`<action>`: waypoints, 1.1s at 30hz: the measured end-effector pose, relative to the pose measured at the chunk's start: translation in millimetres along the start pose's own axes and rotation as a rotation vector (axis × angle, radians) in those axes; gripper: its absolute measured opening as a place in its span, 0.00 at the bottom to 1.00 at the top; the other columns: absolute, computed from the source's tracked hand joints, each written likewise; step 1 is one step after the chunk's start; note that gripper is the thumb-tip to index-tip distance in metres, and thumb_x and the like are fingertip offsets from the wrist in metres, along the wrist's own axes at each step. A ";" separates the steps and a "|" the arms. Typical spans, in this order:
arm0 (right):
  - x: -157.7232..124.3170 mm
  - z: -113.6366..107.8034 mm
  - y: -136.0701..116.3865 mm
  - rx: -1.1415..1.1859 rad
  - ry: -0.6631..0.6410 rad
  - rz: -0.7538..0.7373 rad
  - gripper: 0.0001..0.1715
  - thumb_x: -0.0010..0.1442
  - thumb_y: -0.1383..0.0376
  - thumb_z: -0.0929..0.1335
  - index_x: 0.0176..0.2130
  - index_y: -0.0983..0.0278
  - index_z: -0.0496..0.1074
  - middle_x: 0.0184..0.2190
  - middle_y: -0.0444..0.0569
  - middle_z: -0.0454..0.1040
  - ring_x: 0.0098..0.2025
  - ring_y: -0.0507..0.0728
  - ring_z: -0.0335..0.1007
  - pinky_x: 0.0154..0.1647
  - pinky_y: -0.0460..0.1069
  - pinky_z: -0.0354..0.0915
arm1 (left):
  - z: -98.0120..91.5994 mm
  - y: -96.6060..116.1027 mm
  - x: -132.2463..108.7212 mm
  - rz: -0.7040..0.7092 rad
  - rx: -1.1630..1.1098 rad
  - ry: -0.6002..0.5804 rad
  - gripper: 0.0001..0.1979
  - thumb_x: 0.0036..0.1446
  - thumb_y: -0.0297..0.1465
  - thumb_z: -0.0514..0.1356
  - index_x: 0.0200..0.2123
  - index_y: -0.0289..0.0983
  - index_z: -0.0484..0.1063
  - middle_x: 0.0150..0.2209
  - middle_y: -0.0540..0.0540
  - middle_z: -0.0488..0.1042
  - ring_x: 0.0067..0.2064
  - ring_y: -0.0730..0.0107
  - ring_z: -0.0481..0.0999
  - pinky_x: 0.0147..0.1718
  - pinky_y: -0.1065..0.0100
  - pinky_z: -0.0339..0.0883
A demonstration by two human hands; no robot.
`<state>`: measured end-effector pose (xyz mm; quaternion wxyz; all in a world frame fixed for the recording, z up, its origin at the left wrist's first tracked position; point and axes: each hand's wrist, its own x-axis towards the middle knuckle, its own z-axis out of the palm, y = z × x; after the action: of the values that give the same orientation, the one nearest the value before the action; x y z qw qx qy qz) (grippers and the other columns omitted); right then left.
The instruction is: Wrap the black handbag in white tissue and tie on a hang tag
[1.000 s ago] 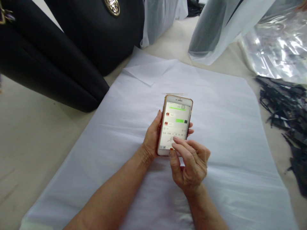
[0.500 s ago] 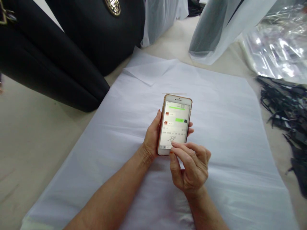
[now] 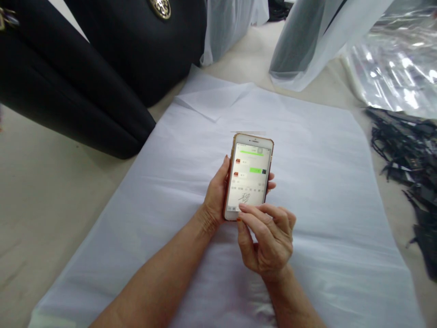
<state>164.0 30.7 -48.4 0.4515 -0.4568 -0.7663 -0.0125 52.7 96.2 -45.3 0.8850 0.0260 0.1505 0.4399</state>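
A white smartphone (image 3: 251, 177) in an orange-brown case lies upright in my left hand (image 3: 216, 191). The fingers wrap behind it, with tips showing past its right edge. Its lit screen has a chat with green bubbles and dark handwritten strokes in the lower part. My right hand (image 3: 268, 237) is at the phone's lower end, its index fingertip at the bottom of the screen. The thumb and fingertips are drawn close together in a pinch shape, with nothing visible between them. Under both hands spreads a white sheet (image 3: 317, 173).
Black bags (image 3: 136, 54) with a gold emblem (image 3: 160, 8) stand at upper left. Translucent white wrapping (image 3: 293, 50) covers dark items at the back. Clear plastic bags (image 3: 392, 68) and a heap of black strips (image 3: 403, 150) lie on the right of the pale table (image 3: 41, 196).
My right hand has shifted slightly left and down across the bottom of the screen. More handwritten strokes show on the phone. My left hand keeps the phone nearly still.
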 end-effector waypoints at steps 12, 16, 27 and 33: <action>0.7 -3.1 3.8 -0.042 0.019 0.043 0.03 0.58 0.69 0.67 0.35 0.63 0.71 0.34 0.47 0.80 0.37 0.56 0.69 0.41 0.55 0.59 | -0.8 0.4 -0.6 0.003 -0.003 -0.001 0.34 0.61 0.52 0.42 0.50 0.30 0.70 0.44 0.33 0.76 0.44 0.55 0.77 0.46 0.59 0.68; 1.5 -3.3 3.5 -0.051 0.030 0.054 0.03 0.57 0.70 0.67 0.35 0.63 0.71 0.33 0.48 0.80 0.37 0.57 0.69 0.41 0.55 0.59 | -0.5 1.0 -0.8 0.006 -0.001 -0.004 0.34 0.61 0.52 0.41 0.49 0.30 0.71 0.44 0.33 0.76 0.44 0.54 0.77 0.46 0.58 0.68; -3.1 -6.6 8.2 0.006 0.050 0.084 0.06 0.58 0.71 0.67 0.37 0.62 0.71 0.36 0.48 0.79 0.37 0.57 0.72 0.43 0.56 0.63 | -0.1 3.4 -1.8 0.039 -0.021 -0.018 0.36 0.61 0.53 0.40 0.51 0.30 0.69 0.45 0.33 0.75 0.44 0.56 0.77 0.46 0.60 0.68; -0.9 -6.0 7.1 0.013 0.046 0.057 0.06 0.57 0.71 0.67 0.37 0.62 0.71 0.35 0.47 0.79 0.37 0.57 0.71 0.42 0.56 0.61 | 0.2 3.9 -1.4 0.031 -0.031 0.003 0.36 0.60 0.53 0.41 0.55 0.30 0.66 0.45 0.33 0.75 0.44 0.55 0.77 0.46 0.59 0.68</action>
<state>173.3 31.6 -48.3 0.4719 -0.4752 -0.7426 -0.0053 49.0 97.5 -44.1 0.8781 0.0139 0.1448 0.4559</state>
